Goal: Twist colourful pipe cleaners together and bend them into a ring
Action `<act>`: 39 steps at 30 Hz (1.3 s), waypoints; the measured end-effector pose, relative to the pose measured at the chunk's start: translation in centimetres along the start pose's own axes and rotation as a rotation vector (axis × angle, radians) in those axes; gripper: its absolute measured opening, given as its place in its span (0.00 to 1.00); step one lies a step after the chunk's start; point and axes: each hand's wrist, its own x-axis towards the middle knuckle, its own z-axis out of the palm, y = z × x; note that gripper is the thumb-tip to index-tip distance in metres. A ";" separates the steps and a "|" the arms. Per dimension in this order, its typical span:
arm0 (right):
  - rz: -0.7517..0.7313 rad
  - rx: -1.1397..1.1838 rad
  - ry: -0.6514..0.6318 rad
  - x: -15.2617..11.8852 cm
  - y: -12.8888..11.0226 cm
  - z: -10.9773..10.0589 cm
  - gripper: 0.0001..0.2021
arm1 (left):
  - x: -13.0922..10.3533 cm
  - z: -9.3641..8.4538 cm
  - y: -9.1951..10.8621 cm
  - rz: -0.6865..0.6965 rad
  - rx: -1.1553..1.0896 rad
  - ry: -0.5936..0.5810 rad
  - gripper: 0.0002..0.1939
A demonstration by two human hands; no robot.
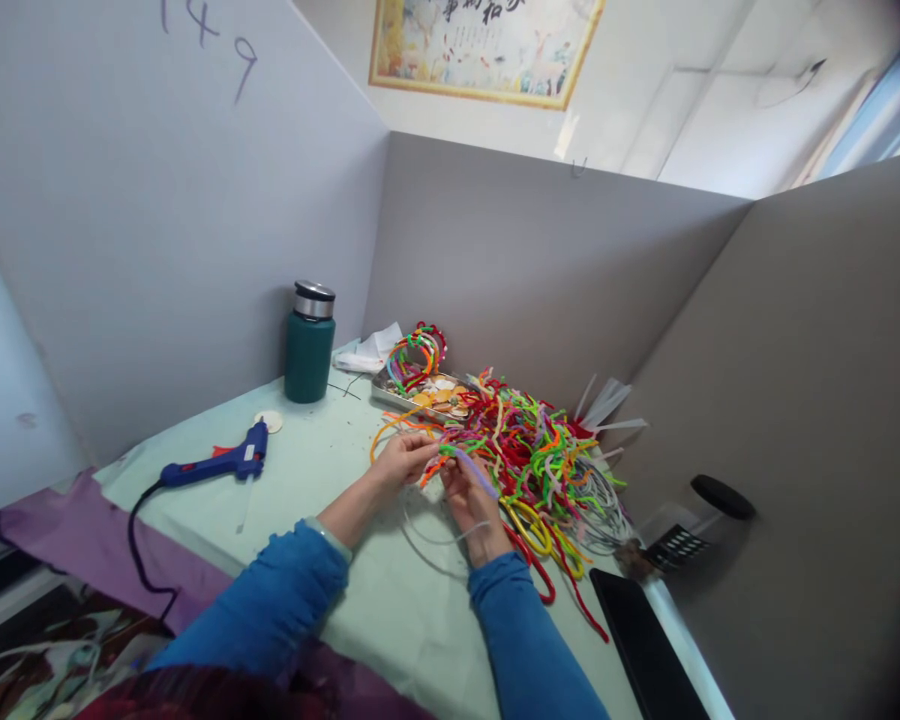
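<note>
Both of my hands meet over the table, in front of the coloured pile. My left hand (pixel 403 460) pinches the end of a small green pipe cleaner (pixel 448 451) between thumb and fingertips. Curled around the same piece, my right hand (pixel 469 500) is closed on it from the other side. A lilac pipe cleaner (pixel 478 473) extends from the join across the right fingers, and orange ends (pixel 429 473) poke out beneath. A thin pale grey loop (pixel 424 550) hangs below the hands; whether it is joined to the piece I cannot tell.
Behind the hands lies a tangled pile of pipe cleaners (pixel 529 430), beside a metal tray (pixel 384 391) with finished-looking rings (pixel 412 362). A blue glue gun (pixel 221 466) and green flask (pixel 310 350) stand left. A black phone-like slab (pixel 645 640) lies right. Grey partitions (pixel 540 250) enclose the table.
</note>
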 end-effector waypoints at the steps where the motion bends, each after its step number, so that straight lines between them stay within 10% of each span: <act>1: 0.023 0.013 0.002 -0.1 0.1 0.1 0.09 | 0.1 -0.1 0.0 -0.008 -0.026 0.018 0.19; 13: 0.004 -0.018 0.015 -0.8 -0.1 1.2 0.11 | 0.1 0.2 0.1 -0.015 0.077 0.175 0.20; 22: 0.009 -0.158 -0.017 -0.6 -0.2 0.7 0.10 | 0.7 -0.3 -0.7 0.288 0.444 0.198 0.11; 39: -0.078 -0.295 -0.040 -0.5 -0.3 0.0 0.10 | 0.0 0.0 0.0 -0.199 0.107 0.079 0.20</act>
